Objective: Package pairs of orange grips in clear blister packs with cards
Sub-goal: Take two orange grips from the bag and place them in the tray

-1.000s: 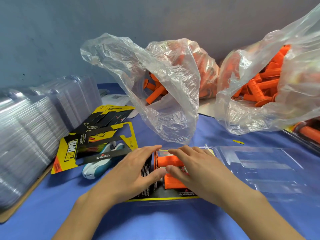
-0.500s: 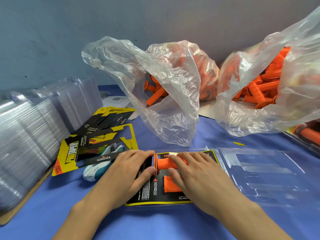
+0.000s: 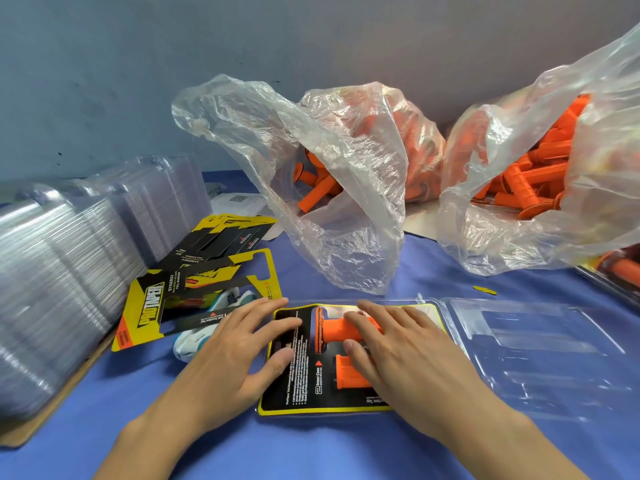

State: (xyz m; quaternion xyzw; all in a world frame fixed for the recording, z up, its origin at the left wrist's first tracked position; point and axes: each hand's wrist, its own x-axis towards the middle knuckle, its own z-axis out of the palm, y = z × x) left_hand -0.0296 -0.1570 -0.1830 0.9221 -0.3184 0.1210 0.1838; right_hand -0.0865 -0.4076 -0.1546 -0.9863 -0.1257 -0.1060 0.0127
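head view. both hands lie flat on an open blister pack on the blue-covered bench. the left hand has its fingers straight and spread, palm down. their tips and the thumb rest on the left part of the black and yellow card that sits in the pack's near half. the right hand has its fingers straight and slightly spread as well, laid across the two orange grips. neither hand pinches anything.

the grips lie side by side on the card, under and just left of the right fingertips. the upper one shows its flanged end and body between the two hands. the lower one pokes out beside the right thumb, which touches it. right of the right fingers, the pack's clear lid half lies open and flat on the bench.

left of the left fingers, loose cards lie fanned over a white and teal object. further left stands a stack of clear blister shells. beyond the fingertips of both hands, a clear plastic bag with orange grips inside gapes toward the hands. a second bag, also holding grips, sits beyond and right of the right fingers. a small yellow scrap lies on the bench between that bag and the open lid. at the far right edge a packed grip shows, partly cut off.
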